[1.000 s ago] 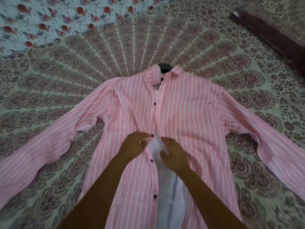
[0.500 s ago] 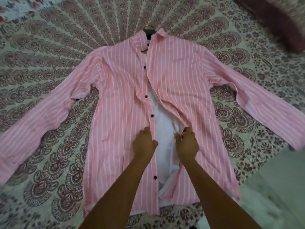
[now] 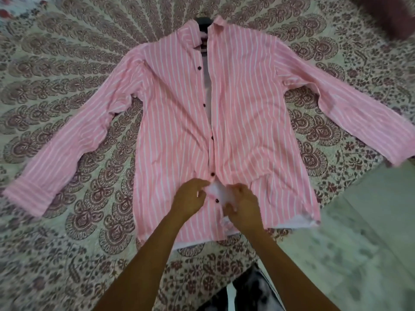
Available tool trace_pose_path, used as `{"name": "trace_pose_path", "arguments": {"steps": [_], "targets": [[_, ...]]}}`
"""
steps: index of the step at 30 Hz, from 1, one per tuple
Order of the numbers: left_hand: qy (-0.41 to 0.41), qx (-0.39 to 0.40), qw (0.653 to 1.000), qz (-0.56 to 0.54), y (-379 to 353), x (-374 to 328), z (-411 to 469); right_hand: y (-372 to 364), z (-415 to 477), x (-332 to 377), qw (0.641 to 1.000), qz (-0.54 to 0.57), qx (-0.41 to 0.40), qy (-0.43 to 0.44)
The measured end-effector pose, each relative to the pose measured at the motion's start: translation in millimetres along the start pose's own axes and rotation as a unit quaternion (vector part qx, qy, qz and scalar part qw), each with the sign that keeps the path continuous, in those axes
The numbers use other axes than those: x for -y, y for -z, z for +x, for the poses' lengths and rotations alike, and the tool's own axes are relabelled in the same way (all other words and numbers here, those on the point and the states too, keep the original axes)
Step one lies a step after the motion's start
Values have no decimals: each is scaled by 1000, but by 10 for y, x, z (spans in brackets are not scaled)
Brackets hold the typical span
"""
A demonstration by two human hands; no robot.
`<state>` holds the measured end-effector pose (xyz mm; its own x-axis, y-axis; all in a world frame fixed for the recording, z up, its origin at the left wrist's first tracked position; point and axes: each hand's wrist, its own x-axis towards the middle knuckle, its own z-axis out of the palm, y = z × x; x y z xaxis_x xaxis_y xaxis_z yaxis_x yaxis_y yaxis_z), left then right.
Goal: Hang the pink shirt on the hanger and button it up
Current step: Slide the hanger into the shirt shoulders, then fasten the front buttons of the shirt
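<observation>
STATUS | shirt (image 3: pixel 247 108) flat on bed (image 3: pixel 67 63), collar over hanger (image 3: pixel 203 22): hanging done | buttoning left: none plainly fastened, front gapes just below hanger | your left hand (image 3: pixel 189 199) and right hand (image 3: pixel 243 206) work farthest from hanger, forearms extended, each grip pinching a front edge beside lowest button (image 3: pixel 217 200).

Both bare forearms reach forward and converge; the left hand (image 3: pixel 190 198) and right hand (image 3: pixel 243 205), fingers curled, pinch the pink white-striped cloth shirt (image 3: pixel 247 108).
</observation>
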<state>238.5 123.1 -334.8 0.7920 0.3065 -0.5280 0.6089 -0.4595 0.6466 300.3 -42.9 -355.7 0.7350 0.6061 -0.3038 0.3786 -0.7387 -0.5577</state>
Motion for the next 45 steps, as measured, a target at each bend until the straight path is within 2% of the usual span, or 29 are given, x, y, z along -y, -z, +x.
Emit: {"name": "trace_pose_path", "arguments": {"steps": [2, 3, 6, 9, 11, 13, 15, 18, 21, 23, 26, 27, 28, 30, 32, 33, 38, 43, 45], "targets": [[41, -100, 994, 6, -106, 26, -167, -22, -204, -25, 992, -13, -89, -89], [65, -112, 992, 8, -172, 13, -265, -24, -316, -12, 984, 14, -111, -135], [112, -46, 992, 45, -406, -13, -419, -72, -445, 62, 966, 115, -80, -216], [99, 5, 987, 129, -656, 18, -487, -151, -393, 78, 947, 168, -80, -263], [76, 13, 980, 184, -746, 24, -512, -152, -344, 69, 940, 184, -88, -274], [51, 4, 980, 194, -795, 22, -552, -101, -364, 55, 943, 184, -90, -261], [35, -15, 990, 139, -820, 22, -594, -50, -473, -2, 963, 173, -91, -184], [40, -39, 993, 101, -798, 57, -680, -27, -725, -81, 990, 103, -50, -79], [39, -43, 996, 64, -734, 35, -815, -57, -975, -117, 999, 43, -3, -16], [34, -23, 998, 44, -717, 50, -887, -95, -1031, -120, 999, 28, 16, -5], [19, 59, 996, 56, -745, 138, -998, -149, -1049, -118, 998, 12, 62, 0], [17, 64, 996, 58, -768, 173, -1028, -143, -1041, -115, 997, 13, 81, -7], [21, 40, 998, 51, -792, 212, -1059, -133, -1036, -112, 996, 17, 91, -13], [56, -87, 994, 32, -787, 247, -1113, -105, -1020, -103, 996, 32, 83, -15], [113, -214, 968, 66, -735, 304, -1152, -82, -1005, -87, 997, 37, 63, -7], [135, -240, 956, 100, -702, 351, -1165, -85, -994, -78, 998, 36, 53, -3], [215, -268, 921, 183, -519, 678, -1149, -202, -928, 16, 999, 33, 24, -9], [210, -293, 916, 178, -324, 832, -988, -271, -851, 76, 1000, -1, -2, -1], [225, -279, 919, 166, -264, 866, -957, -276, -822, 83, 1000, -4, -18, 2]]}}
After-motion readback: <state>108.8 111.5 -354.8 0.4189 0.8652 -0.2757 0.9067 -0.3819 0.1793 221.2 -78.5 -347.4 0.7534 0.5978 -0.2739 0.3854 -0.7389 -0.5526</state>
